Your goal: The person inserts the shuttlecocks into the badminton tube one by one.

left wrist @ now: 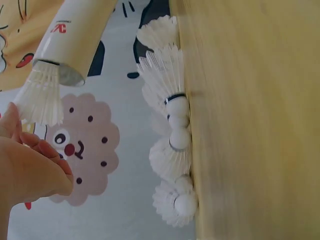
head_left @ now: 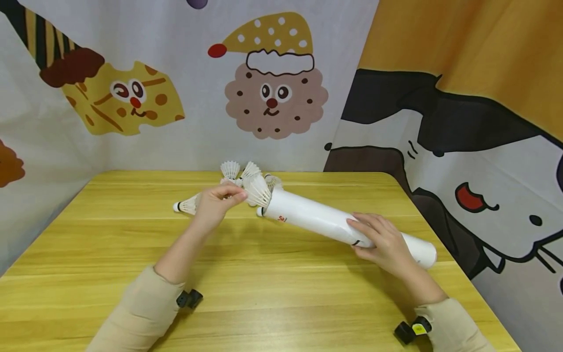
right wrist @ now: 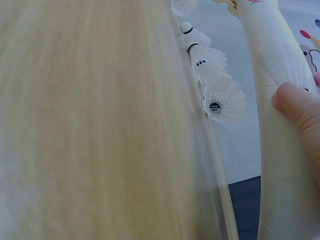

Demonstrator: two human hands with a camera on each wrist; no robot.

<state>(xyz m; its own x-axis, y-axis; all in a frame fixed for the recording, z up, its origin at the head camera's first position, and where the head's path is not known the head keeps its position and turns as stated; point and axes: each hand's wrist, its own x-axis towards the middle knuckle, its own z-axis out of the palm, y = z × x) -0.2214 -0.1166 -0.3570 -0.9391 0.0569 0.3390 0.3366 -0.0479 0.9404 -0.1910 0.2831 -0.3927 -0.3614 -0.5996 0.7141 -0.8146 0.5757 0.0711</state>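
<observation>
A long white shuttlecock tube [head_left: 314, 215] is held tilted over the table, its mouth raised toward the left. My right hand [head_left: 387, 244] grips the tube around its lower half; in the right wrist view the thumb [right wrist: 295, 102] lies along its side. At the mouth, my left hand [head_left: 215, 205] pinches the feather edge of a white shuttlecock [left wrist: 42, 95]. The feathers stick out of the opening, and the tube hides the cork end. A faint feathered shape [right wrist: 285, 62] shows through the tube wall near the right thumb.
Several loose shuttlecocks [head_left: 230, 170] lie clustered at the back of the wooden table [head_left: 264, 303], behind the tube's mouth. Another shuttlecock [head_left: 189, 204] lies on its side left of them, partly behind the left hand. A printed cloth [head_left: 176, 29] hangs behind the table.
</observation>
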